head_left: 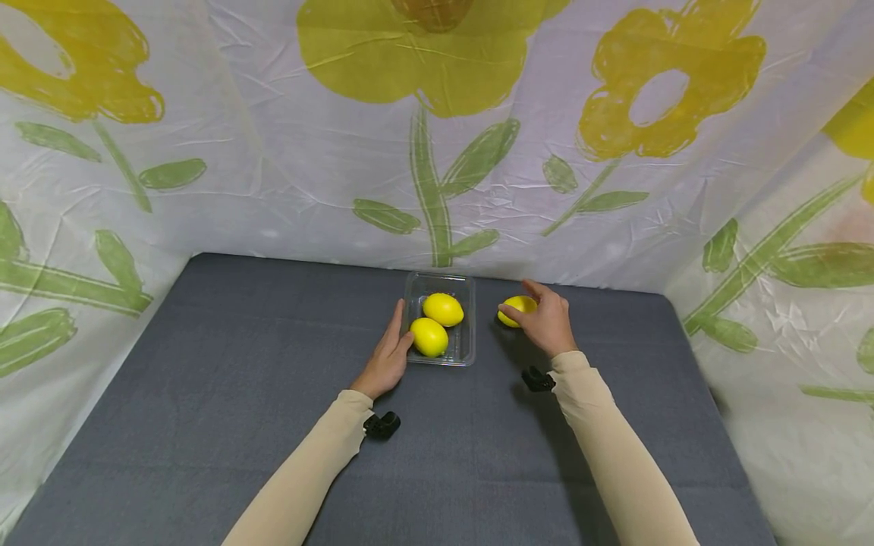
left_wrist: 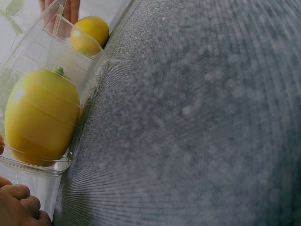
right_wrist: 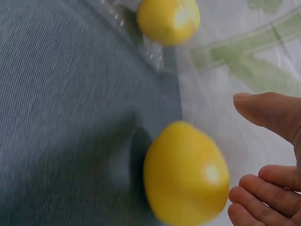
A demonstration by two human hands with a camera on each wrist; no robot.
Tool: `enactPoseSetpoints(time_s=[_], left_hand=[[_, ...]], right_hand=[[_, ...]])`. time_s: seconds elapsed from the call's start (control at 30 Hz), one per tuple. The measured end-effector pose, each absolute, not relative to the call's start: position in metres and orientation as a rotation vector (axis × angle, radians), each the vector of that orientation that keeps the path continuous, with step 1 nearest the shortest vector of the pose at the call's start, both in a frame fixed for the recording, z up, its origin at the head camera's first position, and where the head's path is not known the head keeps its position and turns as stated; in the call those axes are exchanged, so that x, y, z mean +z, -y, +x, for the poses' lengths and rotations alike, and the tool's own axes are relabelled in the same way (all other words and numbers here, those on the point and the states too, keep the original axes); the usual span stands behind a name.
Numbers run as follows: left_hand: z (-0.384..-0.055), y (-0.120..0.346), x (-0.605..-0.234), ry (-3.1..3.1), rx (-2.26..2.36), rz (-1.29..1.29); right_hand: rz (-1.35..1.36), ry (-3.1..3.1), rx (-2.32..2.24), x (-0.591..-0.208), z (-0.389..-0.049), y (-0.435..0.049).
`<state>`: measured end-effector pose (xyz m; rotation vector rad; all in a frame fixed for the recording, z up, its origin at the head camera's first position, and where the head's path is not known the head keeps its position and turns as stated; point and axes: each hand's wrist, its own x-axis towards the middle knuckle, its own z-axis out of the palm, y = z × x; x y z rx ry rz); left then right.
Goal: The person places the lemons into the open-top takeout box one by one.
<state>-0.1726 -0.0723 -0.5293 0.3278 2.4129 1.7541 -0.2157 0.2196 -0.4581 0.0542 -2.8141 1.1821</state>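
Observation:
Two yellow lemons lie in a clear plastic container near the back of the table. Along the container's left side rests my left hand, its fingers straight and its thumb over the near-left rim by the closer lemon. To the right of the container, a third lemon sits on the cloth. My right hand is around that lemon, thumb and fingers spread apart. In the right wrist view the fingers are beside the lemon, and the thumb stands away from it.
A dark grey cloth covers the table. Behind it and at both sides hangs a white sheet printed with yellow flowers and green leaves. Small black wrist devices are on both sleeves.

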Motion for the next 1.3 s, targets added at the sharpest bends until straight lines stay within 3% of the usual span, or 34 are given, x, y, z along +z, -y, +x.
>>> enactPoseSetpoints(time_s=[0.67, 1.3], left_hand=[[-0.173, 0.074, -0.529, -2.408, 1.744, 0.337], [-0.172, 0.073, -0.529, -2.417, 1.733, 0.311]], right_hand=[[0.077, 2.899, 1.086, -0.484, -0.217, -0.244], [0.050, 2.890, 1.091, -0.486, -0.218, -0.245]])
